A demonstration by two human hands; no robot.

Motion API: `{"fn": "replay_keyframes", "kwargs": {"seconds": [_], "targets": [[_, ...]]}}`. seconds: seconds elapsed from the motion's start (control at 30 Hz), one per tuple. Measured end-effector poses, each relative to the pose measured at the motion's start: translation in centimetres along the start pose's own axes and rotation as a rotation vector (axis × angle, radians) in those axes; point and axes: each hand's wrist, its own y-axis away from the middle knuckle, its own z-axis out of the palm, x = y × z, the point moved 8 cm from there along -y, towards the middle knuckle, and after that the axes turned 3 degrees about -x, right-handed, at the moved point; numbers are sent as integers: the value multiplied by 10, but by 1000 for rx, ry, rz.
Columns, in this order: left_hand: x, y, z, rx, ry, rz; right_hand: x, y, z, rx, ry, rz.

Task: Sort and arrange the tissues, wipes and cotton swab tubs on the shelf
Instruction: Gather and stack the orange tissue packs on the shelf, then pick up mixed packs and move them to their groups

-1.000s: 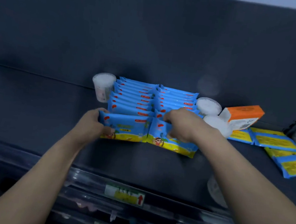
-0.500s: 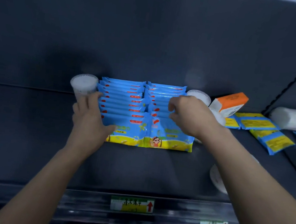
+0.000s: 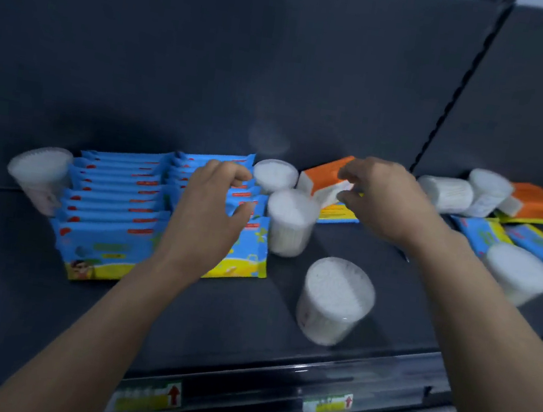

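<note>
Your right hand (image 3: 380, 196) hovers spread over the orange box (image 3: 323, 178), seemingly just touching it. The box's long axis runs back-left. Your left hand (image 3: 209, 211) rests spread on the wipes (image 3: 115, 202).

Shelf tags (image 3: 148, 397) show arrows (text blurred).

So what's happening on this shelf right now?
A person is tidying a dark shelf. The left hand rests on two lined-up rows of blue wipe packs, while the right hand reaches for an orange tissue box. Several cotton swab tubs and more packs are unsorted to the right.
</note>
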Motion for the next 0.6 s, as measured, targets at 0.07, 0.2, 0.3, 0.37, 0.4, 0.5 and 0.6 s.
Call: {"fn": "replay_keyframes", "kwargs": {"seconds": [0.07,0.2,0.3,0.37,0.4,0.5,0.6], "targets": [[15,-8,21,-34,8,12,25,3,-1,-12,11,17],[46,-30,70,-98,15,-20,87,2,1,-61,10,47],[57,-46,95,-100,-32,-47,120,-8,7,-95,6,24],[56,-52,102,-88,-66,-93,133,-17,14,-123,5,-4],[54,-53,104,-78,-81,-121,137,-21,18,-140,3,-17],[47,-52,103,-56,-133,-169,139,-34,32,-186,-42,-53],[38,-49,96,-48,-191,-201,124,-48,40,-182,-75,-132]]}}
